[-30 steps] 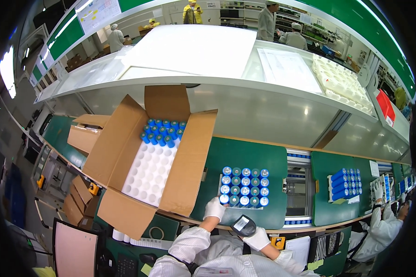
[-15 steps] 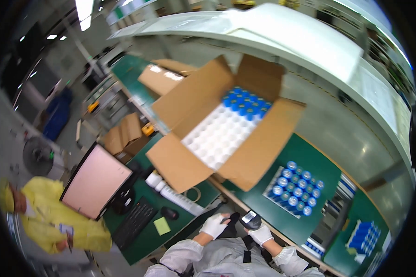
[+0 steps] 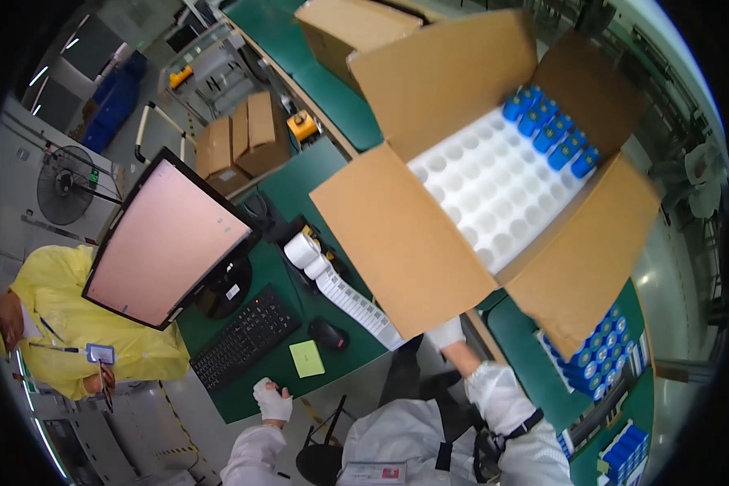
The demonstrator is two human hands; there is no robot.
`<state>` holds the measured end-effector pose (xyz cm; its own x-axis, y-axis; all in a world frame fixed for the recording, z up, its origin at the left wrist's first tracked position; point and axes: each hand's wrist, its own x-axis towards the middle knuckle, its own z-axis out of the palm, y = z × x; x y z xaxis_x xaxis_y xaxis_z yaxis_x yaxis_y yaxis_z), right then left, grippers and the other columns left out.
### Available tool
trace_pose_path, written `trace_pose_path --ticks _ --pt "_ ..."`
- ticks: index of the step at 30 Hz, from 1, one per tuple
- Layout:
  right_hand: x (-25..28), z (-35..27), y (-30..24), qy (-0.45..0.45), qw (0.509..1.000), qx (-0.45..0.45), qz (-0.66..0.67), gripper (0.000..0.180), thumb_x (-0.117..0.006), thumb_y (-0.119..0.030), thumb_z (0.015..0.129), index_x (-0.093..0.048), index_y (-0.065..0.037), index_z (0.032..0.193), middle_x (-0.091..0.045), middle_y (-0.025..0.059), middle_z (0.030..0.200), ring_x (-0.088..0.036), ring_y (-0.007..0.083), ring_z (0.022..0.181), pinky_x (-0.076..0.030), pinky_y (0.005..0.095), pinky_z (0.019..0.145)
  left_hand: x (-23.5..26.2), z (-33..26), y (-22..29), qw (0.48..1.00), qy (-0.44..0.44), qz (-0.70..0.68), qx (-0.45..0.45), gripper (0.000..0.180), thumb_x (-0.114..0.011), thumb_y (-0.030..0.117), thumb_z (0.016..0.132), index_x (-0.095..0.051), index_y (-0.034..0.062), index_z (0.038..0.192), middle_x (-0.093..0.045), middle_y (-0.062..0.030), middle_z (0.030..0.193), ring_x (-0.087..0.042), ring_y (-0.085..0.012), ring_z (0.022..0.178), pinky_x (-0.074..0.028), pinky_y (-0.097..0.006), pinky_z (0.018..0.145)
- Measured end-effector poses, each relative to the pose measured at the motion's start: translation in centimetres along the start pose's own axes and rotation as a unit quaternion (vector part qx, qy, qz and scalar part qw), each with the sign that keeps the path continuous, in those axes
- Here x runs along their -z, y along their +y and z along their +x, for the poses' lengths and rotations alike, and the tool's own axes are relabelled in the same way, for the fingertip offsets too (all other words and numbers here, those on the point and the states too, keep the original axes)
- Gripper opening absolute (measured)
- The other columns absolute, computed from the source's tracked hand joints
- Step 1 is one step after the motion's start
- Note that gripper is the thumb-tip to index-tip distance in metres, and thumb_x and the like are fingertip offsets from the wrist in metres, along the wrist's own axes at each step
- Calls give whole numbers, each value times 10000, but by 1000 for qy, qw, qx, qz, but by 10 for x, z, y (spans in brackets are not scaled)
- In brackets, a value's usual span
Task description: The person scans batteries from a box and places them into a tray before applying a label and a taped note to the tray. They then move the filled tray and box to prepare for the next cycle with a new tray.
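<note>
My left hand [image 3: 272, 400], in a white glove with bare fingertips, is held just off the near edge of the green desk. Its thumb stands apart from the fingers, and nothing shows in it. My right hand [image 3: 445, 333], also white-gloved, reaches to the near corner of the large open cardboard box [image 3: 405, 235]. The box flap hides its fingers, so what they touch cannot be seen. Inside the box lies a white foam tray [image 3: 486, 190] with round holes, and blue cylindrical cells [image 3: 552, 130] stand at its far right end.
A monitor [image 3: 166, 235], keyboard [image 3: 247, 336], mouse [image 3: 328, 333], yellow sticky notes [image 3: 306, 359] and a label roll [image 3: 302, 250] with its strip occupy the desk. More blue cells [image 3: 603, 356] stand right of the box. A person in yellow [image 3: 97, 324] is at left.
My hands have moved apart from in front of my body, left hand leftward, right hand up to the box. The black device between them is out of sight. The view has shifted.
</note>
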<state>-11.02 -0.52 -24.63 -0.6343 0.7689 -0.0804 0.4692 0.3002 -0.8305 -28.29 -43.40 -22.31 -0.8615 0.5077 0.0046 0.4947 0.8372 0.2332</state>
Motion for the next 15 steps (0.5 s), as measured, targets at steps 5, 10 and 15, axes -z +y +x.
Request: trace_pose_path --ticks 5,10,15 --pt "-14 -35 51 26 993 115 -10 275 -645 -164 835 -602 -79 1093 -624 232 1103 -592 393 1016 -490 470 866 -29 -11 -29 999 28 -23 -28 349 -681 114 612 -477 24 881 -498 -192 948 -462 -411 954 -378 -493 798" --pt "-14 -134 30 3 987 160 7 122 -618 -102 819 -631 -91 940 -657 139 956 -623 370 846 -511 435 747 -14 -3 -51 995 -10 28 -94 330 -653 290 634 -453 51 744 -493 -205 943 -472 -415 899 -365 -483 779" --pt "-134 -320 225 -431 854 -230 -181 207 -596 -171 851 -655 -79 1026 -682 137 1005 -642 378 907 -519 464 805 -5 8 -45 989 -9 22 -146 324 -615 276 709 -422 39 817 -470 -204 956 -444 -389 889 -346 -464 800"
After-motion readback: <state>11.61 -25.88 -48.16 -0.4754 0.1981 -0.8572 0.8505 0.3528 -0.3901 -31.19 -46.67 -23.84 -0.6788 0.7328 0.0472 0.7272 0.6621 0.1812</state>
